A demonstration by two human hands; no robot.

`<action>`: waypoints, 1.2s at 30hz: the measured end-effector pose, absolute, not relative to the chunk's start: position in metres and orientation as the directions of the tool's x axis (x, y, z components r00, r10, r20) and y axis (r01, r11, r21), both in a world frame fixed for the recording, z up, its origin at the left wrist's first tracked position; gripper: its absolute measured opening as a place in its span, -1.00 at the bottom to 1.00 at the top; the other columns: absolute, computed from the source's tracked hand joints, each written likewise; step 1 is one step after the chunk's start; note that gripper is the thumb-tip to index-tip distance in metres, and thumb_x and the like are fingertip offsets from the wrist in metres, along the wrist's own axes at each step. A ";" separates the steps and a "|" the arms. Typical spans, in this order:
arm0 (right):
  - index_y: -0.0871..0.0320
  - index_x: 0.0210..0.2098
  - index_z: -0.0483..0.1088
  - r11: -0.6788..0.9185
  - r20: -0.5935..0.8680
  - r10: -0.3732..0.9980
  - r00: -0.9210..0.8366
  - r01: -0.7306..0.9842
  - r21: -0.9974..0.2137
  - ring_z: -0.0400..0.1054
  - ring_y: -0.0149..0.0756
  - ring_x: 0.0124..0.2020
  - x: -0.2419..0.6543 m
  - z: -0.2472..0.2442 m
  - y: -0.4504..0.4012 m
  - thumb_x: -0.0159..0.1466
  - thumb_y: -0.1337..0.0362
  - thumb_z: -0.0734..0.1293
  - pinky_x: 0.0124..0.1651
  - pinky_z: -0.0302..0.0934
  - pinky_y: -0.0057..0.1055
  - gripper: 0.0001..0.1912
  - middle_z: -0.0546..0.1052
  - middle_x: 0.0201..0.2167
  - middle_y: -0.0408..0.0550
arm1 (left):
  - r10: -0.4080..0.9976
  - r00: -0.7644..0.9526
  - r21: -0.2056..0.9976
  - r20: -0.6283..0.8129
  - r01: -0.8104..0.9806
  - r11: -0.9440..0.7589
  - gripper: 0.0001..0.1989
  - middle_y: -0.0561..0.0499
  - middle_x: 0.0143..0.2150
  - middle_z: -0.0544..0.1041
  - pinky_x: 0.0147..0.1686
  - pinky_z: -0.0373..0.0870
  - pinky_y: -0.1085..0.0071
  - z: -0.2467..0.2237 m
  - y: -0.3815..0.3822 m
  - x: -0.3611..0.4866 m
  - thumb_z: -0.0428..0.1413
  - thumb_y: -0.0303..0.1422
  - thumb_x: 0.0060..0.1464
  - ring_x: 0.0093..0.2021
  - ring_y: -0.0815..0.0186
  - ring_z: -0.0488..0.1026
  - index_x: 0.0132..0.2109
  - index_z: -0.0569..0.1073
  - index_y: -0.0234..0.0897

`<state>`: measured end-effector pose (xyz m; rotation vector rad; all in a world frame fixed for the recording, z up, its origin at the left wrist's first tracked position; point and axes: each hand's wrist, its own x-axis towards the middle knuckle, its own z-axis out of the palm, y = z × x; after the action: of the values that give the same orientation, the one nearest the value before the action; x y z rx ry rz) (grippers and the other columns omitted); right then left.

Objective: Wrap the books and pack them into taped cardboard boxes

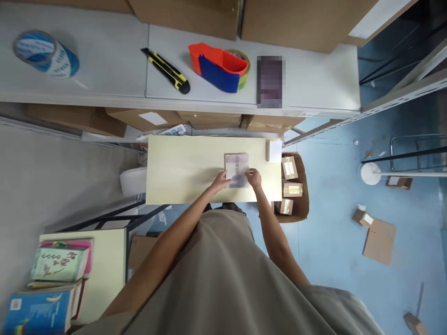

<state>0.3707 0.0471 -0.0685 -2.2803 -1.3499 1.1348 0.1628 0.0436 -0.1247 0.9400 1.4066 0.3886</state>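
A flat printed item [239,164] is placed on the cream table [181,163], a little right of its middle. Its left edge is touched by the left hand [220,181] and its right edge by the right hand [254,178]; the hands are apart, and whether it is firmly gripped cannot be told. At the far right corner, a white box [274,151] is seen. Small cartons [292,189] are contained in an open brown box [304,197], just beside the table's right end.

Soft light, faint shadows, wide-angle edge distortion
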 end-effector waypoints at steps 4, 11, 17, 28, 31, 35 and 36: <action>0.07 0.26 0.45 -0.358 -0.289 0.931 0.223 0.710 -0.606 0.50 -0.10 0.14 0.355 -0.029 0.057 0.49 0.05 0.42 0.14 0.51 -0.06 -0.58 0.51 0.24 0.08 | 0.790 0.201 0.809 -0.580 0.257 0.529 -0.40 -0.39 0.37 0.51 0.31 0.47 -0.03 -0.099 0.060 0.141 0.41 -0.29 -0.04 0.36 -0.19 0.49 0.17 0.57 -0.34; 0.04 0.34 0.41 0.068 0.082 0.997 -0.015 0.716 -0.695 0.52 0.00 0.16 0.270 0.059 0.144 0.47 0.10 0.38 0.10 0.54 -0.11 -0.51 0.54 0.25 0.13 | 0.981 0.117 0.986 -0.156 0.079 0.148 -0.52 -0.25 0.30 0.60 0.35 0.46 -0.01 -0.002 0.143 0.088 0.32 -0.16 0.12 0.37 -0.08 0.49 0.15 0.60 -0.24; 0.23 0.31 0.43 0.343 0.290 0.935 -0.204 0.725 -0.597 0.44 0.01 0.27 0.172 0.146 0.233 0.51 0.22 0.23 0.35 0.33 -0.13 -0.55 0.53 0.26 0.22 | 0.986 -0.096 0.991 0.136 0.015 -0.135 -0.57 -0.16 0.17 0.68 0.31 0.51 0.07 0.086 0.194 0.048 0.22 -0.28 0.18 0.23 0.02 0.61 0.18 0.59 -0.26; 0.30 0.36 0.38 0.240 0.138 0.970 -0.199 0.875 -0.421 0.28 0.12 0.32 0.137 0.139 0.292 0.48 0.44 0.19 0.38 0.19 0.01 -0.51 0.52 0.25 0.30 | 0.983 -0.186 0.999 0.004 0.048 0.005 -0.71 -0.18 0.17 0.68 0.39 0.43 0.04 0.077 0.168 0.021 0.25 -0.30 0.20 0.24 0.02 0.61 0.04 0.64 -0.28; 0.26 0.40 0.34 0.319 0.249 0.943 -0.219 0.807 -0.497 0.27 0.10 0.33 0.155 0.123 0.251 0.51 0.38 0.15 0.39 0.19 0.02 -0.49 0.48 0.32 0.27 | 0.976 -0.208 0.998 -0.061 -0.032 0.055 -0.64 -0.22 0.21 0.66 0.36 0.45 0.05 0.066 0.148 0.023 0.25 -0.23 0.23 0.27 0.01 0.58 0.11 0.60 -0.28; 0.13 0.42 0.32 0.352 0.319 0.929 -0.189 0.720 -0.598 0.32 0.05 0.32 0.188 0.079 0.152 0.58 0.22 0.10 0.40 0.22 0.00 -0.51 0.47 0.33 0.18 | 0.978 -0.136 0.978 -0.155 -0.161 0.133 -0.51 -0.24 0.27 0.62 0.19 0.58 0.15 0.045 0.114 0.041 0.23 -0.03 0.29 0.23 0.05 0.61 0.19 0.55 -0.26; 0.11 0.41 0.34 0.325 0.299 0.939 -0.167 0.712 -0.622 0.33 0.04 0.32 0.197 0.064 0.125 0.58 0.20 0.10 0.40 0.22 0.00 -0.51 0.47 0.33 0.18 | 0.978 -0.119 0.974 -0.171 -0.167 0.150 -0.49 -0.23 0.25 0.63 0.16 0.59 0.18 0.037 0.104 0.048 0.22 0.01 0.29 0.19 0.07 0.63 0.18 0.56 -0.26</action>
<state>0.1969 0.1245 0.0644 -1.4516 -1.9468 0.4506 0.0482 0.1039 0.0371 0.9086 1.2581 1.2534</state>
